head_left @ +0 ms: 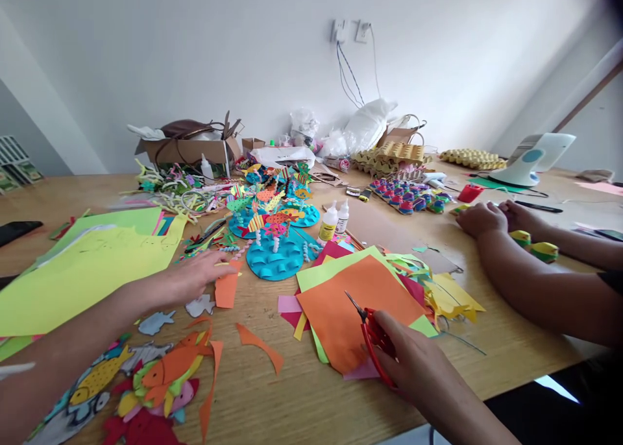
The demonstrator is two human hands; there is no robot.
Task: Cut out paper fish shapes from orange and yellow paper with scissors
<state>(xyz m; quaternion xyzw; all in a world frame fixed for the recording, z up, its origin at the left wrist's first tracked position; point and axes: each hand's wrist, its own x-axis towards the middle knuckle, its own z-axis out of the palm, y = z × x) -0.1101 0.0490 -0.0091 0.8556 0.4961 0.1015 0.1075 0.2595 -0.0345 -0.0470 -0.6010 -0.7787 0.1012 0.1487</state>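
My right hand (413, 360) is closed around red-handled scissors (374, 341), whose blades point up and left over a stack of coloured sheets. On top of that stack lies an orange sheet (350, 302). At the left, my left hand (195, 277) pinches the upper edge of a small piece of orange paper (226, 290). Grey fish cutouts (200, 305) lie just below that hand. Curved orange scraps (260, 346) rest on the bare wood between my hands. Nearer me is a pile of coloured paper fish, with an orange fish (178, 364) uppermost.
Blue bases with paper fish (275, 253) stand mid-table beside glue bottles (328, 223). Large yellow sheets (92, 279) cover the left side. Another person's hands (484, 221) work at the right, near painted egg-carton pieces (542, 252). Boxes (189, 156) and egg trays (394, 156) line the wall.
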